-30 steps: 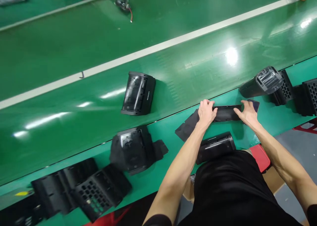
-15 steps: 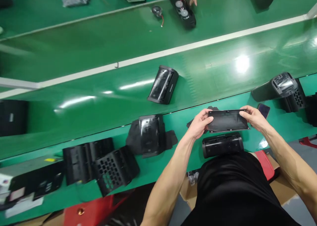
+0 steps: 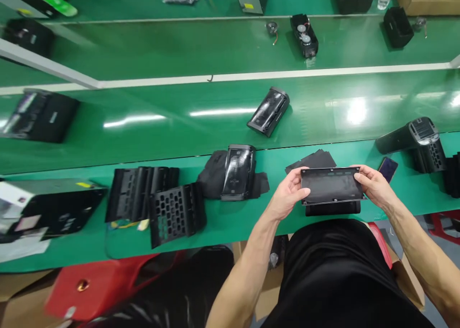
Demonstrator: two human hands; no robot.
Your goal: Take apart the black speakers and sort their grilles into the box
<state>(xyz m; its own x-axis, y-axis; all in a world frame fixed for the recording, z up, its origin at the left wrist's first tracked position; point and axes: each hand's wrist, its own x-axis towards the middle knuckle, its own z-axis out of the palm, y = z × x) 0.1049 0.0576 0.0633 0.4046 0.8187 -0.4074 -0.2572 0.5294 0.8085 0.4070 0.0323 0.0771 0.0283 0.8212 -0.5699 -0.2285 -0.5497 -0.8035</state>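
Note:
My left hand (image 3: pixel 289 193) pinches the left end of a black rectangular panel (image 3: pixel 332 186), thumb on its face. At the other end, my right hand (image 3: pixel 373 184) grips the same panel near its upper right corner. Small tabs line the panel's long edges, and its inner face looks smooth and slightly shiny. Directly beneath, a black speaker housing (image 3: pixel 332 208) lies on the green bench, mostly hidden by the panel. Dark flat sheets (image 3: pixel 316 158) lie just beyond my hands. A phone (image 3: pixel 388 169) rests to the right of my right hand.
Left along the bench stand a glossy black speaker (image 3: pixel 237 172) on dark cloth and several honeycomb-patterned housings (image 3: pixel 176 213). Another speaker (image 3: pixel 269 111) lies on the green surface ahead. Cylindrical housings (image 3: pixel 409 136) sit at right. A white rail (image 3: pixel 244 76) crosses beyond. A red stool (image 3: pixel 97 289) stands below left.
The view has turned, shifting the bench items. I hold the panel in both hands throughout; it now covers more of the housing below. Another person's hand has left the far open speaker.

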